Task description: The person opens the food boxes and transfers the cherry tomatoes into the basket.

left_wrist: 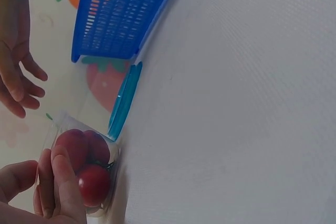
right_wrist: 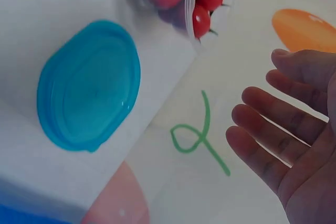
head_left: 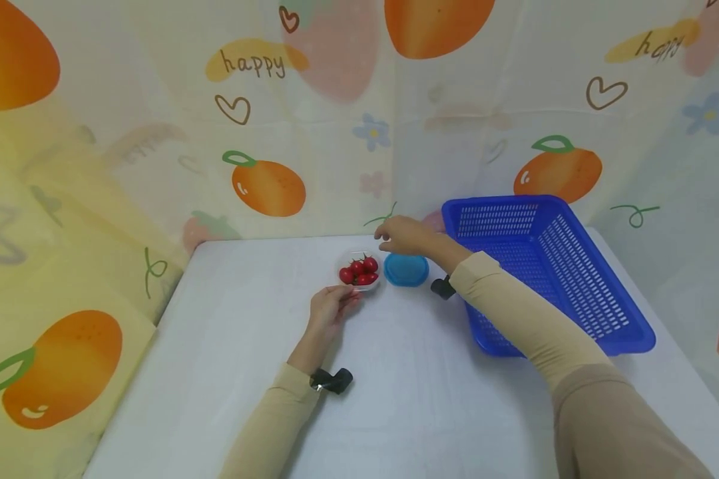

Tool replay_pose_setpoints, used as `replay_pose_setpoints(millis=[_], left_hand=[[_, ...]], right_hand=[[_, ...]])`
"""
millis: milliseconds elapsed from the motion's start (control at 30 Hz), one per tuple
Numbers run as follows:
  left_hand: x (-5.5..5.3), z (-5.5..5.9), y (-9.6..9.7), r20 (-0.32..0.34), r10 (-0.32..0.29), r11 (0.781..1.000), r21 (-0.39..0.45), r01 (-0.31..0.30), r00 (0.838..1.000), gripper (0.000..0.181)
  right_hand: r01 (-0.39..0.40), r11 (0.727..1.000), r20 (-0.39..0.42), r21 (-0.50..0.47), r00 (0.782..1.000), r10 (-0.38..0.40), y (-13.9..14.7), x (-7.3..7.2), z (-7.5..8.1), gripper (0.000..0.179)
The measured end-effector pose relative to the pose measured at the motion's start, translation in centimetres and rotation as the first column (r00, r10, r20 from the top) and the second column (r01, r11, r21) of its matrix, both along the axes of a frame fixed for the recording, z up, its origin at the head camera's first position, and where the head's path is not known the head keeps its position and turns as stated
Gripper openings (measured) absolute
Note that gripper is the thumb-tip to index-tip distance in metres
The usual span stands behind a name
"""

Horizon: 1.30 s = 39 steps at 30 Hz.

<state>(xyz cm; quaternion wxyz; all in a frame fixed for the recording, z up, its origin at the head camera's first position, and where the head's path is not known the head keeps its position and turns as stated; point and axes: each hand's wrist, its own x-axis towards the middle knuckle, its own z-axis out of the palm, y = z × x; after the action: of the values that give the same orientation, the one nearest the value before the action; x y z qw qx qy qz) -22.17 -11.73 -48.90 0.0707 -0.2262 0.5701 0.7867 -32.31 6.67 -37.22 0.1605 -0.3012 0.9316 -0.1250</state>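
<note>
Red cherry tomatoes (head_left: 364, 266) fill a small clear plastic container (left_wrist: 112, 182) near the back of the white table, its top uncovered. At its near side is my left hand (head_left: 329, 309), fairly straight fingers against the wall and thumb close by the rim; the left wrist view shows no clear grip. A blue lid (right_wrist: 89, 85) lies flat on the table just right of the container. Above and behind that lid, my right hand (head_left: 406, 235) hangs in the air with relaxed, spread fingers and nothing in them.
A large blue plastic basket (head_left: 635, 332) with slotted walls stands on the right of the table (head_left: 228, 346), under my right forearm. A fabric backdrop (head_left: 329, 140) printed with fruit rises along the table's back edge. Each wrist carries a small black camera mount (head_left: 332, 381).
</note>
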Motion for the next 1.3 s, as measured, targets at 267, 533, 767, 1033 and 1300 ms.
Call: replay_pose_setpoints(millis=[267, 533, 767, 1033, 1300], left_hand=[[-0.1, 0.1, 0.1, 0.01, 0.01, 1.0, -0.001, -0.01, 1.0, 0.026], [0.0, 0.0, -0.1, -0.006, 0.02, 1.0, 0.013, -0.02, 1.0, 0.022], [-0.1, -0.2, -0.1, -0.002, 0.019, 0.999, 0.03, -0.019, 1.0, 0.023], [0.1, -0.1, 0.0, -0.004, 0.028, 0.999, 0.041, -0.028, 1.0, 0.025], [0.0, -0.3, 0.3, -0.029, 0.048, 0.997, 0.054, -0.046, 0.998, 0.019]], right_hand=[[-0.028, 0.999, 0.012, -0.019, 1.0, 0.028, -1.8, 0.4, -1.4, 0.036], [-0.072, 0.997, 0.02, -0.003, 0.997, 0.072, -3.9, 0.6, -2.4, 0.034], [-0.053, 0.996, -0.017, 0.073, 0.998, 0.054, -4.3, 0.4, -3.3, 0.031], [-0.069, 0.974, -0.128, 0.216, 0.987, 0.098, -4.8, 0.6, -4.4, 0.026], [-0.056, 0.943, -0.218, 0.327, 0.967, 0.133, -5.7, 0.6, -5.3, 0.023]])
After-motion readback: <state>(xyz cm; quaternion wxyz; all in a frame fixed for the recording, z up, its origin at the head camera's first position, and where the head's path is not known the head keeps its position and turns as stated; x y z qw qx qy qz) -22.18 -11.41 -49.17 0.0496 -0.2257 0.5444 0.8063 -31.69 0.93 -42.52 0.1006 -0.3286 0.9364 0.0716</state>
